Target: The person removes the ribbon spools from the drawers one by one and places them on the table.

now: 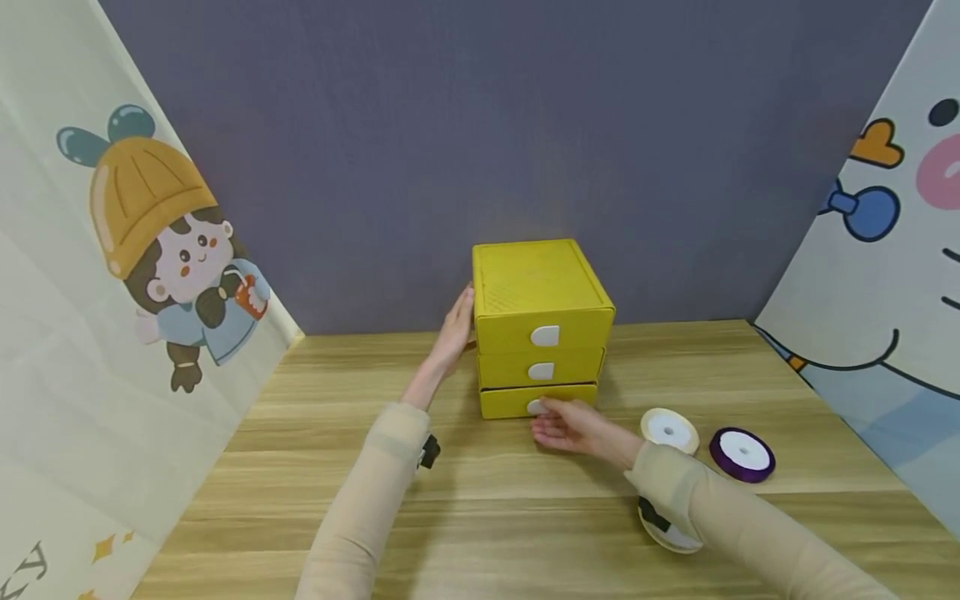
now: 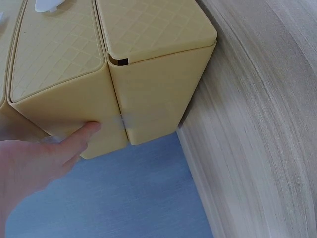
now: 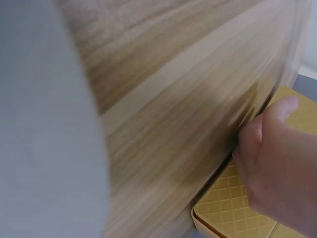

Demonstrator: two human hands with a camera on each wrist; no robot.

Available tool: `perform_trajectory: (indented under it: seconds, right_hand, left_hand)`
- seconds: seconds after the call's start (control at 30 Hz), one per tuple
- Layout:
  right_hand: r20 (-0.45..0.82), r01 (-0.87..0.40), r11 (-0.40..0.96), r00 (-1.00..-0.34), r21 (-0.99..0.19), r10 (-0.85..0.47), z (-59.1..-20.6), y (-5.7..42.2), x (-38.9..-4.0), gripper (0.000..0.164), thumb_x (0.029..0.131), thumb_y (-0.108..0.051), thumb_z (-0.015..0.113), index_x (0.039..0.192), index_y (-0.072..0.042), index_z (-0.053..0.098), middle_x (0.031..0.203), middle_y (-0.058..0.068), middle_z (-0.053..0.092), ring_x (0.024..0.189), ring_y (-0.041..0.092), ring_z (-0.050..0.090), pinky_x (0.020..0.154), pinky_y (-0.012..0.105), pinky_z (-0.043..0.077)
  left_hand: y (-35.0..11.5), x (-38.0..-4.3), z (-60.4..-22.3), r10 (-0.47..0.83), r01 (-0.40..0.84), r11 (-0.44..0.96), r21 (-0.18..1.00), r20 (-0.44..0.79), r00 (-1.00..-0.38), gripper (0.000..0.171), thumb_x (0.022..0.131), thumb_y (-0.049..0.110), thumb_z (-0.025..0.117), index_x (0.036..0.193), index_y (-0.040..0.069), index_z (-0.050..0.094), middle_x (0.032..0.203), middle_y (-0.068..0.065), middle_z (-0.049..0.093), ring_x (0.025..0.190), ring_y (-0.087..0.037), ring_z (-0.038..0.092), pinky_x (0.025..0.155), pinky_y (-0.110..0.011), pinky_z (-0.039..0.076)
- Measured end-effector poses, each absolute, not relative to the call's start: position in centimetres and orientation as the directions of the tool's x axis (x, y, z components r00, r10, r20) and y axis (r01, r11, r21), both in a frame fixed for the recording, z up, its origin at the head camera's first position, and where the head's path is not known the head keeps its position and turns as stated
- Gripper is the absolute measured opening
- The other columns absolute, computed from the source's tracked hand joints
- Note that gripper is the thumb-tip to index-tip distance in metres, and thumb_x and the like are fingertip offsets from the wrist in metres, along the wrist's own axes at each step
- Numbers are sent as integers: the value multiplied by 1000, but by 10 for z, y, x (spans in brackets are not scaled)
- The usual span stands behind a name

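A yellow three-tier drawer box (image 1: 538, 275) stands on the wooden table against the dark back wall. Each drawer front bears a white rounded handle. My left hand (image 1: 453, 332) rests with extended fingers against the box's left side; the left wrist view has a fingertip touching the side wall (image 2: 96, 141). At the bottom drawer (image 1: 501, 404), my right hand (image 1: 573, 427) pinches the white handle (image 1: 534, 407), its lower fingers curled beneath. A narrow dark gap runs above that drawer's front. In the right wrist view the hand itself covers the handle.
To the right lie a cream ribbon spool (image 1: 670, 430) and a purple ribbon spool (image 1: 743, 451). Another pale spool (image 1: 672, 540) is partly hidden under my right sleeve. Printed cartoon panels (image 1: 187, 250) border the table on both sides.
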State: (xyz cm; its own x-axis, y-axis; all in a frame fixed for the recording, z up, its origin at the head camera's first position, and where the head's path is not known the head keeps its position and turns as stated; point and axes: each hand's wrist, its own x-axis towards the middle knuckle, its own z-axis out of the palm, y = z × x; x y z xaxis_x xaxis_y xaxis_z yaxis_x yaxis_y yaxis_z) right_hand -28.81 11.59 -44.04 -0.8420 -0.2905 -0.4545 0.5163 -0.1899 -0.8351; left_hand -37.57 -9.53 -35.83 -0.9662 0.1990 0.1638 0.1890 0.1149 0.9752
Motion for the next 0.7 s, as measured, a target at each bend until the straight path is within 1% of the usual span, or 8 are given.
perform_trajectory:
  seconds: [0.13,0.17,0.3,0.37,0.43,0.53,0.7]
  right_hand:
    - [-459,517,-184,-842,-836,-282,-440,118,-289,38,106,-21,43,126,11,48,86,7,69,79,13,68,78,25,61]
    - [-457,515,-184,-843,-837,-284,-440,119,-288,40,106,-21,44,126,12,48,86,7,69,79,13,68,78,25,62]
    - [-458,514,-170,-843,-841,-282,-441,121,-288,43,106,-22,44,131,13,46,85,7,70,78,13,68,78,26,62]
    - [-457,512,-166,-844,-843,-281,-441,122,-289,43,106,-22,44,131,13,47,85,7,70,78,13,69,78,26,62]
    - [-458,511,-163,-844,-844,-279,-442,122,-289,42,106,-23,44,129,12,48,86,7,71,78,12,69,78,26,62]
    - [-452,504,-155,-848,-850,-277,-442,122,-290,41,106,-23,44,128,11,48,86,6,71,78,12,69,79,27,62]
    - [-449,491,-116,-852,-863,-270,-446,122,-291,44,105,-24,45,129,13,48,85,6,70,75,11,68,76,25,62]
  left_hand:
    - [-93,-374,-359,214,149,91,985,127,-968,64,106,54,24,161,23,13,169,0,12,154,-32,21,121,-62,26]
    - [-93,-373,-359,219,148,86,985,126,-968,63,106,53,23,161,23,13,169,0,12,154,-32,21,120,-63,26]
    - [-91,-373,-359,219,159,81,984,138,-966,62,107,52,23,161,23,14,169,0,13,154,-30,19,121,-61,26]
    - [-90,-373,-359,214,163,80,983,143,-966,62,107,52,23,161,22,15,168,-1,14,154,-30,20,121,-61,26]
    - [-90,-373,-359,212,151,76,986,132,-968,62,107,52,23,161,23,15,168,-1,15,153,-33,23,118,-64,29]
    - [-90,-374,-360,211,151,79,985,131,-969,63,107,53,23,161,23,15,168,-1,15,152,-34,24,118,-64,28]
    - [-91,-377,-364,201,140,100,985,118,-973,66,105,56,23,161,22,14,169,-1,13,154,-31,19,121,-62,25]
